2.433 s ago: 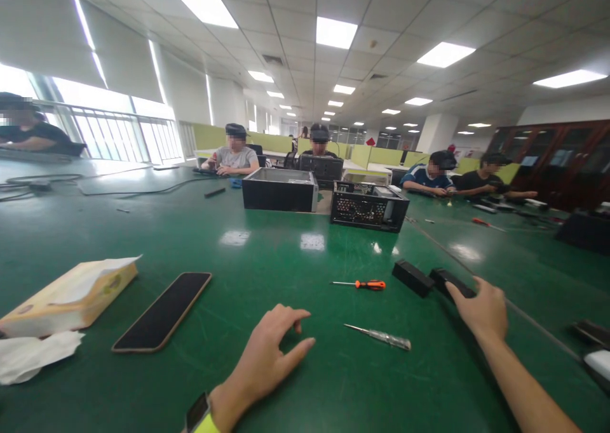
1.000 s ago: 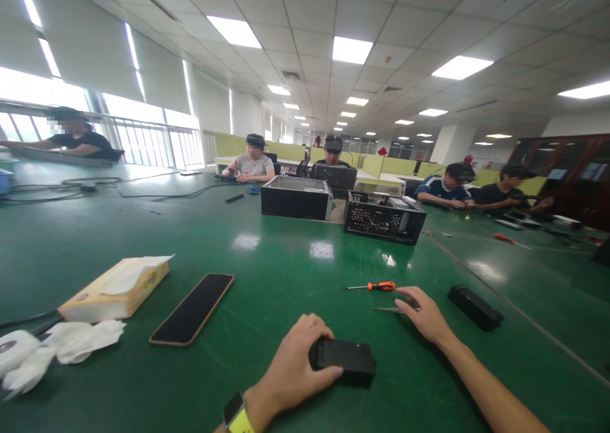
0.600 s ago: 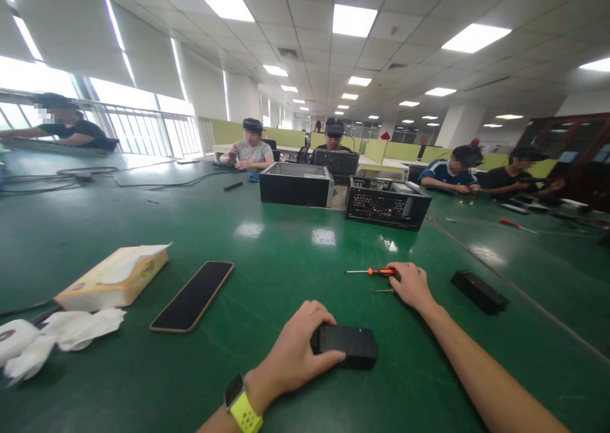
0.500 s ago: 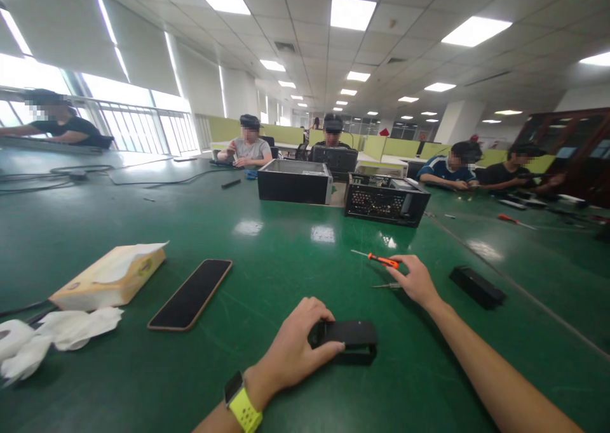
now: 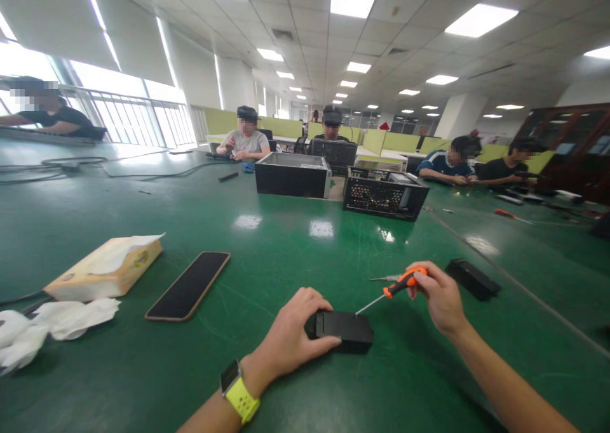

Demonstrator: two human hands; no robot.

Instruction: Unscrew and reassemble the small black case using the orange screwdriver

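My left hand (image 5: 298,328), below a watch with a yellow-green strap (image 5: 241,400), grips the left end of a black rectangular block (image 5: 347,333) lying on the green table. Between the fingers of my right hand (image 5: 439,293) is the handle of an orange and black screwdriver (image 5: 403,283). Its thin shaft slants down to the left, and the tip meets the top of the block near its far edge. Behind the handle lies another thin metal tool (image 5: 382,279), partly covered. A second black block (image 5: 473,279) rests to the right of my right hand.
A phone (image 5: 189,287), a tissue pack (image 5: 105,269) and crumpled tissues (image 5: 71,319) lie on the left. Two computer cases (image 5: 291,178) (image 5: 385,195) stand across the table. Several people sit around its far side. A red screwdriver (image 5: 509,215) lies far right.
My right hand has lifted the orange screwdriver off the table and brought its tip onto the black block. My left hand keeps its hold; the block now shows a closed side towards me.
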